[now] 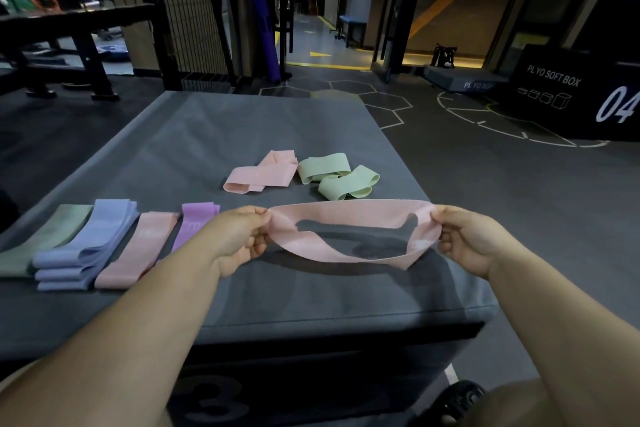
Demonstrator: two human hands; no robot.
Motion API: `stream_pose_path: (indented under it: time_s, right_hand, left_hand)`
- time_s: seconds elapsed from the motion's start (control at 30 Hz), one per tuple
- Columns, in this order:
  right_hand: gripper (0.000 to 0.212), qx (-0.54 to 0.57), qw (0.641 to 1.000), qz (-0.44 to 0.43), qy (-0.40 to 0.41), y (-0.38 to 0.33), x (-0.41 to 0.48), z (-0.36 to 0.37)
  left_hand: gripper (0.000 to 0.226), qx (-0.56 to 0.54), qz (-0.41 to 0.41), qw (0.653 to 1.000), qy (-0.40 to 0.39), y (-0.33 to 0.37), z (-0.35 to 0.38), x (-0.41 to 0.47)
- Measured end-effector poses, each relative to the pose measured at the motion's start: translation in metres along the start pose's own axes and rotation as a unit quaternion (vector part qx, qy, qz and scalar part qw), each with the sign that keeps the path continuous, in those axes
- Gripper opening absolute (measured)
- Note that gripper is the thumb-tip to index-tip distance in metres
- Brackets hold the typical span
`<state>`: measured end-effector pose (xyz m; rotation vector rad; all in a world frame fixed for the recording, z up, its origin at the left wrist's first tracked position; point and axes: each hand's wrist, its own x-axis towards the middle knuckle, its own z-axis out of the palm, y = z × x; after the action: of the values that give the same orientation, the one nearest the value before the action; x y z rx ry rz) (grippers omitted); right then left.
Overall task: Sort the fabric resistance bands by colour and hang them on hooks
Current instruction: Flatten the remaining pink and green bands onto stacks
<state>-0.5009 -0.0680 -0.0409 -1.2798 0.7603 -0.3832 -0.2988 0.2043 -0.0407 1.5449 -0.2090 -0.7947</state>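
Sorting stage here, nowhere near hanging yet. Both forearms reach out low over the box [311, 295]. The left hand [239, 239] and right hand [467, 239] each pinch one end of a pink band [346, 215], fingers [254, 218] curled onto the fabric. The band is pulled out into an open loop just above the box top, with a twist near the right end.

My guess is the next move is to flatten it and lay it on the pink stack [138, 246] off to the left. That means getting the twist out first, then swinging left without dragging across the purple stack [194, 225] right beside the left hand. The blue stack [90, 243] and green stack [45, 236] sit further left in the same row.

Further back, one loose pink [259, 173] and two loose greens [337, 177] lie crumpled and unsorted. I can't spot any hooks in view.
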Motion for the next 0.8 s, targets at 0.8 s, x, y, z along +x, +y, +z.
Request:
stream_pose_path:
  time_s: [0.8]
  right_hand:
    - [0.025,-0.295,0.952,-0.046,0.070,0.006,0.002,-0.006]
  left_hand:
    - [0.015,0.275,0.086,0.957,0.036,-0.009,-0.010,0.009]
